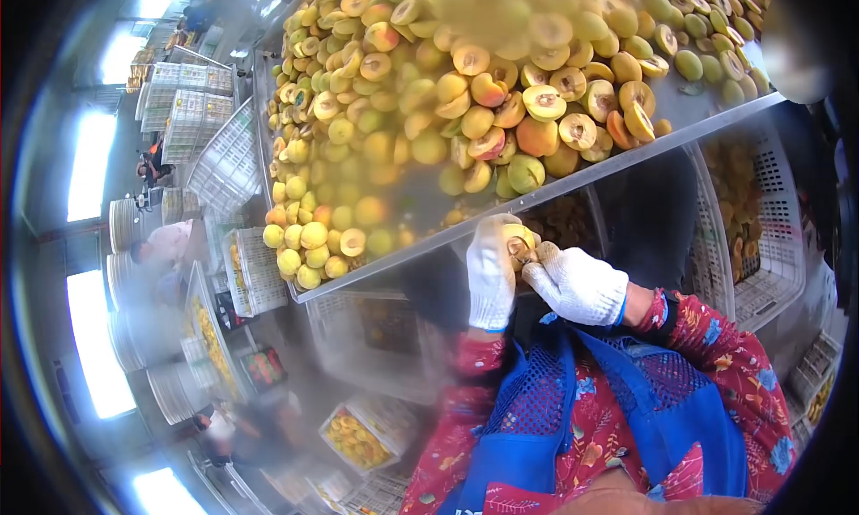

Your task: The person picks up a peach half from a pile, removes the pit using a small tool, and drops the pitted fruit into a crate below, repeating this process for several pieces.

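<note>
A yellow peach (519,244) with its cut, brownish inside showing sits between my hands, just past the near edge of the metal table. My left hand (490,278), in a white knitted glove, is closed around its left side. The gloved fingers of my right hand (582,284) are pinched together against its right side; whatever they grip there is hidden. Beyond the hands, the metal table (429,193) carries a heap of halved peaches (544,103), several with stones showing, and whole-looking yellow ones (313,236) at the left corner.
The table's raised metal rim (617,161) runs in front of me. Below it stand a white crate (774,184) of fruit at right and a pale bin (371,336) at left. A fruit-filled crate (358,439) is on the floor. Stacked crates (192,103) and people are farther left.
</note>
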Motion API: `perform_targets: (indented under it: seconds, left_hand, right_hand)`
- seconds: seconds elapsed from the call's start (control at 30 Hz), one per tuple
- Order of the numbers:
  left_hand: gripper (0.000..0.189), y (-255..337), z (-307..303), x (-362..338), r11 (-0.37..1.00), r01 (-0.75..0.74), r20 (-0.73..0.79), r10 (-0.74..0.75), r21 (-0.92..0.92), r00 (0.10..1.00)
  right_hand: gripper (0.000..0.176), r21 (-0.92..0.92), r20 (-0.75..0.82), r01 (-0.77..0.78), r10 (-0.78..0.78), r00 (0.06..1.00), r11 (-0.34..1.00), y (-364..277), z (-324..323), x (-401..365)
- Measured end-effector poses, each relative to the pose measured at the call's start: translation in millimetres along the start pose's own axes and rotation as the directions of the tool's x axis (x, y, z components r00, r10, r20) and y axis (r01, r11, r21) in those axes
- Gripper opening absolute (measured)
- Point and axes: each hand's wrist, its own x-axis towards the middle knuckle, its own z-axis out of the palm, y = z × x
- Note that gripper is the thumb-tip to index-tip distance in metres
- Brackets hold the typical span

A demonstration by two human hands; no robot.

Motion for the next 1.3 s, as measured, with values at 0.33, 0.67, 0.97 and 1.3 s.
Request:
perform_targets:
  seconds: [0.33, 0.67, 0.97, 1.3]
  left_hand:
    - [0.055, -5, 19, -8, 0.933, 0.081, -0.024, -0.096, -0.351, 0.995]
    - [0.04, -20, -55, -36, 0.966, 0.256, -0.178, -0.257, -0.026, 0.95]
    - [0.05, -4, -124, 5, 0.35, 0.376, -0.428, 0.083, 0.858, 0.9]
    - [0.052, -12, -76, 93, 0.927, 0.37, -0.02, -0.369, 0.06, 0.929]
  right_hand:
    - [0.045, 0.252, 0.569, -0.675, -0.458, 0.683, -0.693, 46, 12, -7]
    - [0.047, 0.43, 0.509, -0.607, -0.376, 0.774, -0.668, 48, 26, 3]
    - [0.038, 0.727, 0.617, -0.679, 0.34, 0.709, 0.097, 47, -2, 3]
    - [0.038, 0.664, 0.388, -0.557, 0.406, 0.827, 0.499, 12, -24, -3]
